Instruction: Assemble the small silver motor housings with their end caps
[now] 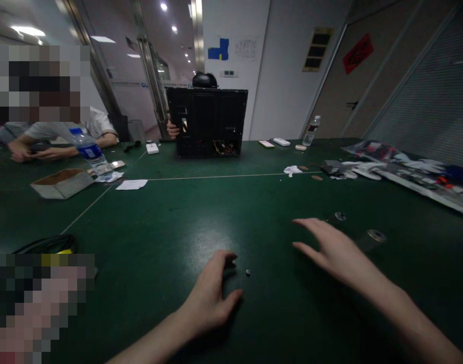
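On the green tabletop (170, 217) lies a small round metal piece with a dark centre (248, 272), too small to name surely. My left hand (216, 290) is just left of it, thumb and fingers apart around empty space. Over the right half of the table is my right hand (326, 247), its thumb and fingers spread with nothing between them. Beyond the right wrist stands a short cylinder with a metallic top (375, 236), partly blurred. A smaller round metal part (339, 217) sits farther back, behind the right hand's knuckles.
A black panel-like case (212, 121) with exposed wires stands at the far edge, a person's hand on its side. At left are an open box (62, 184), a water bottle (87, 149) and a seated person. Parts and bags clutter a tray (424, 187) at right.
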`<action>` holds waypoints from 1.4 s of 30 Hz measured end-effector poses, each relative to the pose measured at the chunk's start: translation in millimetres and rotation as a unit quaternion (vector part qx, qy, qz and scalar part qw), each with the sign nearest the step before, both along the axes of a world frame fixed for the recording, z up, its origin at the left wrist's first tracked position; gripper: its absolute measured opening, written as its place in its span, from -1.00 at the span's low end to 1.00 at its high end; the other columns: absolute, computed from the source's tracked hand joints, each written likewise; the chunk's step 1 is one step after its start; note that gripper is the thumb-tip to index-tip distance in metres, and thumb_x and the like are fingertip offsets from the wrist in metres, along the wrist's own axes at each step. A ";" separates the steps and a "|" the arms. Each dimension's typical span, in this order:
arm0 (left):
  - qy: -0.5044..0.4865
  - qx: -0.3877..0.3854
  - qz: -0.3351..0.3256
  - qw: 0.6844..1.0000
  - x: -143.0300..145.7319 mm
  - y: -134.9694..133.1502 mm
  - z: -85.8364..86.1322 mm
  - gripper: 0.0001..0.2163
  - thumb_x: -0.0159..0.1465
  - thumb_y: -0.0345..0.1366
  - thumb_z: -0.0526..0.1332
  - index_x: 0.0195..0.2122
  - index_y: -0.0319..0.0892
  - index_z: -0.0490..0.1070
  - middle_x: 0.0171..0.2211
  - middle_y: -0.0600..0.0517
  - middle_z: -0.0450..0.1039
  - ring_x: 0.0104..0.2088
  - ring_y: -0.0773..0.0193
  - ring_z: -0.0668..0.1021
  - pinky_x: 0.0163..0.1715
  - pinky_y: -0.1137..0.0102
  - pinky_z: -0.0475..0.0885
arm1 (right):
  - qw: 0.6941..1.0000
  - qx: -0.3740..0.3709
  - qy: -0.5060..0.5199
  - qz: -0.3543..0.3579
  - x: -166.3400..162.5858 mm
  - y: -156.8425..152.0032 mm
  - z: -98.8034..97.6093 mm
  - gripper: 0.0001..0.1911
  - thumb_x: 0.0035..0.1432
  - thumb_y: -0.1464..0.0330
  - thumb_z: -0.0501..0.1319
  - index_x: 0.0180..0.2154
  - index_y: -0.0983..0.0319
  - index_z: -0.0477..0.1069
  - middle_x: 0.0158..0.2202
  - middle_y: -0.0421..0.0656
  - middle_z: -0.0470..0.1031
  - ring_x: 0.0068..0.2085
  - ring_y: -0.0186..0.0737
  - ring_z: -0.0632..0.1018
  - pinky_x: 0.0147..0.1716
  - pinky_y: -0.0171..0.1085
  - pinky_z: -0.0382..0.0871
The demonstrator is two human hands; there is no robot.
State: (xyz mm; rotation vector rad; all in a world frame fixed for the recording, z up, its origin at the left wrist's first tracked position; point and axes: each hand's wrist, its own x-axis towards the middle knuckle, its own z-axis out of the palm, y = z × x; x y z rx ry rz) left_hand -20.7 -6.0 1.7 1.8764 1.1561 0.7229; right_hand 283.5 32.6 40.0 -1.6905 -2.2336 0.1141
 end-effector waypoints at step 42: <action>-0.075 0.138 0.007 0.988 6.1 2.0 6.1 -0.86 0.26 -0.51 0.10 -0.26 -0.14 0.34 -0.26 0.02 0.38 -0.25 0.24 0.46 -0.25 0.38 0.37 | 0.553 -0.489 0.666 0.109 -124.0 -20.0 -52.8 -0.58 0.01 0.11 0.35 -0.30 0.29 0.31 -0.61 -0.31 0.35 -0.65 -0.50 0.33 -0.68 -0.49 0.10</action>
